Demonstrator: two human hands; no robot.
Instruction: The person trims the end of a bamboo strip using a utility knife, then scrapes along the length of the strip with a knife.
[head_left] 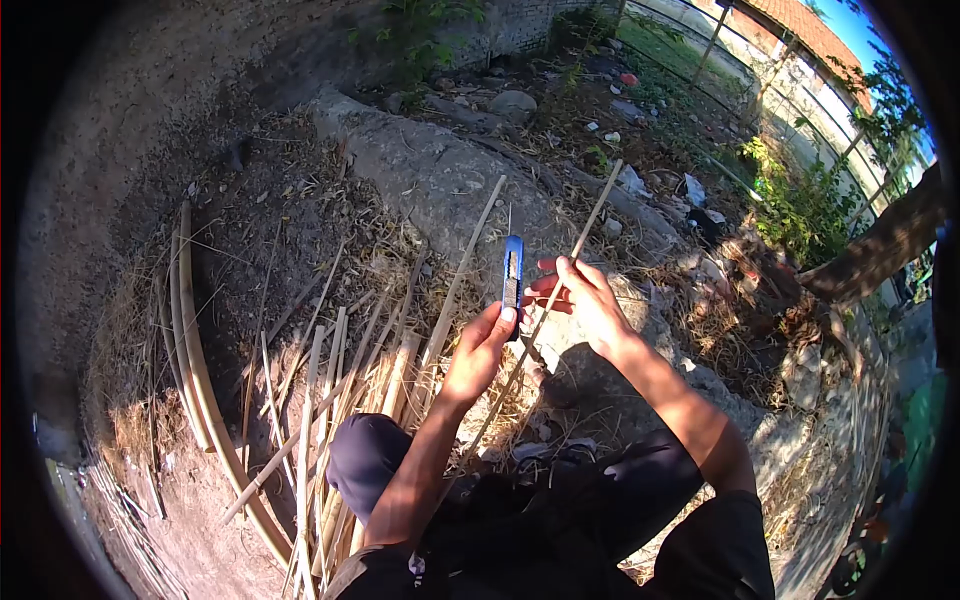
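My left hand (480,352) is closed around a blue utility knife (514,258), thumb on its handle. The knife points away from me, its thin blade standing out at the far end. Close beside it on the right, my right hand (592,302) pinches a long thin bamboo strip (597,208) between thumb and fingers. The strip slants from upper right down towards my lap, passing just right of the knife. Whether the blade touches it I cannot tell; they look apart. Some fingers of my right hand are partly hidden behind the strip.
Several bamboo strips (312,400) lie in a bundle beside my left knee (368,455). Longer curved bamboo pieces (200,380) lie farther left. A large grey rock (400,150) is in front of me. A tree trunk (885,245) leans at the right, near scattered litter (694,190).
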